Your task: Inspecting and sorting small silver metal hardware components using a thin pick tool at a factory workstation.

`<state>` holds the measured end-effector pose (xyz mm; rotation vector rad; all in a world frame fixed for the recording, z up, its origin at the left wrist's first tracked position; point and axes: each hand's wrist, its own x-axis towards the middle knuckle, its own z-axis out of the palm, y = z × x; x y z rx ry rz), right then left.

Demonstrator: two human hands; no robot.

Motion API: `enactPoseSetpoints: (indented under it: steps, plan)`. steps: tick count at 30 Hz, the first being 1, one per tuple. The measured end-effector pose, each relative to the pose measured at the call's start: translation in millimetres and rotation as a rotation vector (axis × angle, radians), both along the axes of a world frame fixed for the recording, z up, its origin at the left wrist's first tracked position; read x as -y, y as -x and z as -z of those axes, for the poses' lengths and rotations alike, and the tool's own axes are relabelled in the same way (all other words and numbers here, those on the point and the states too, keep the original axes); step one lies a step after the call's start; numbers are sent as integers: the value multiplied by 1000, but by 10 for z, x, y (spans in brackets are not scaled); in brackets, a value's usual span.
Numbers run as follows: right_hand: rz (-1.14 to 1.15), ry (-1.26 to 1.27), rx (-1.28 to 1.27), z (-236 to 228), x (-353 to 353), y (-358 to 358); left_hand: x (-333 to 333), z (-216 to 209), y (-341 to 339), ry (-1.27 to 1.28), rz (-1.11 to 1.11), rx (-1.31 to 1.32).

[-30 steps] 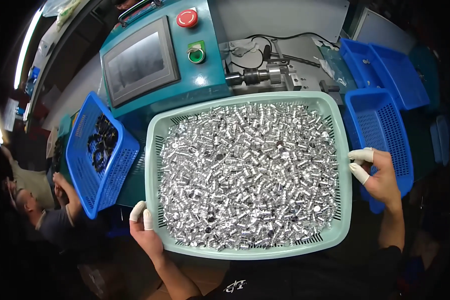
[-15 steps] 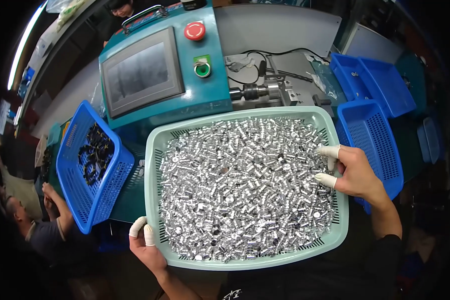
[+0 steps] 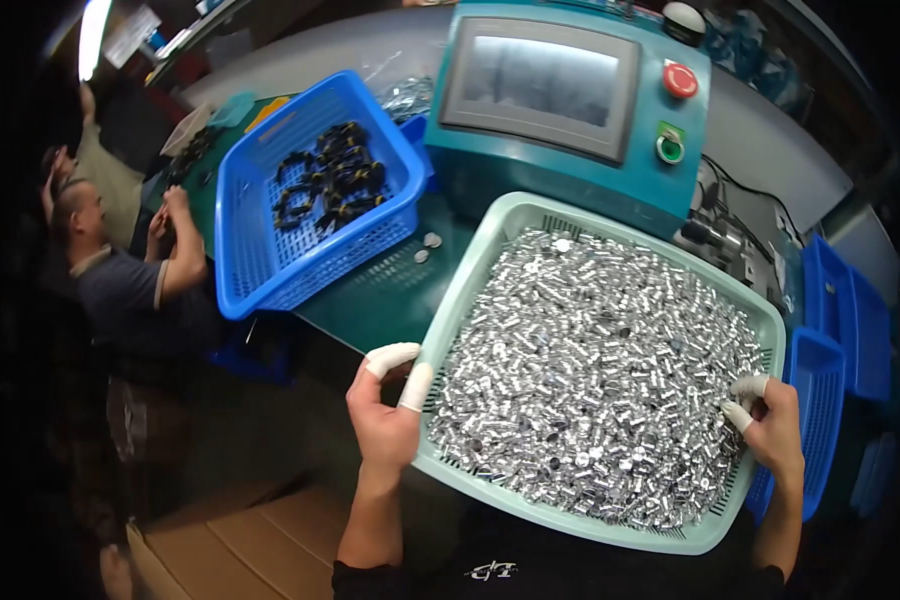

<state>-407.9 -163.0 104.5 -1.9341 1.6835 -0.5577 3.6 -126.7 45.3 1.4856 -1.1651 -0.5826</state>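
Observation:
A pale green plastic basket (image 3: 501, 215) full of small shiny metal cylindrical pieces (image 3: 590, 370) lies in front of me. My left hand (image 3: 387, 415) is at its left side, with white finger covers on thumb and forefinger. Those two fingers stand apart, and the thumb comes up against the outside of the rim. At the basket's right end, my right hand (image 3: 770, 420) reaches in over the edge. Its covered thumb and forefinger curl close together at the metal pieces; what lies between the tips is too small to make out.
Left of the basket, a blue perforated basket (image 3: 240, 240) holds black and yellow parts (image 3: 335, 175). Behind stands a teal machine (image 3: 560, 170) with a screen and red button (image 3: 680, 80). Blue trays (image 3: 850, 320) are at right, a cardboard box (image 3: 240, 540) lower left. Another person (image 3: 135, 270) sits at left.
The view has swung left, so basket and machine appear further right. My left hand has shifted up along the basket's left side. The right thumb and forefinger have drawn closer together.

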Motion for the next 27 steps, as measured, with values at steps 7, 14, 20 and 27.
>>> enactPoseSetpoints:
  steps: [7, 14, 20, 27]
  plan:
    - [10, 83, 4, 32, -156, 131, -167, -122, 44, 71, -16, 163]
    - [20, -31, 112, 159, 56, 187, -61, -304, 142, 149, 10, 608]
    - [20, 84, 199, 3, 52, 3, 357, -633, 743, 282, 434, 663]
    - [-2, -41, 686, -184, 379, -392, 508, -778, 1472, 247, 701, 909]
